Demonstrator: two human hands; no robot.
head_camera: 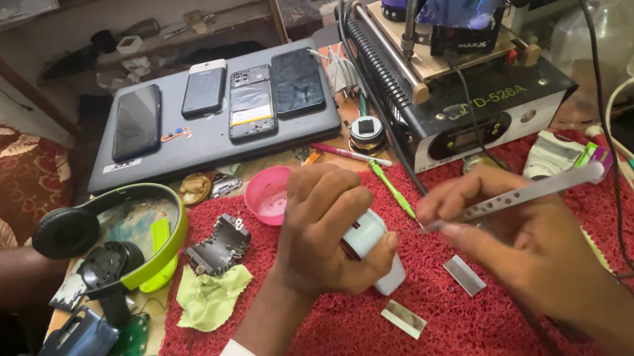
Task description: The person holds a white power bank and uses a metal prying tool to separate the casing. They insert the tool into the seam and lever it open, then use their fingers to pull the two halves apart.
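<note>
Pale blue-white and smooth, the small rounded plastic device (370, 248) sits near the middle of the frame over the red looped mat (484, 339), wrapped in the curled left hand (327, 233); it looks light, rigid and rather slippery, so holding it around its narrow sides, as the fingers now do, seems the firmest purchase. Just to its right, the right hand (533, 244) is pinched shut on flat silver metal tweezers (512, 198), thin, stiff and springy, best held mid-length.
</note>
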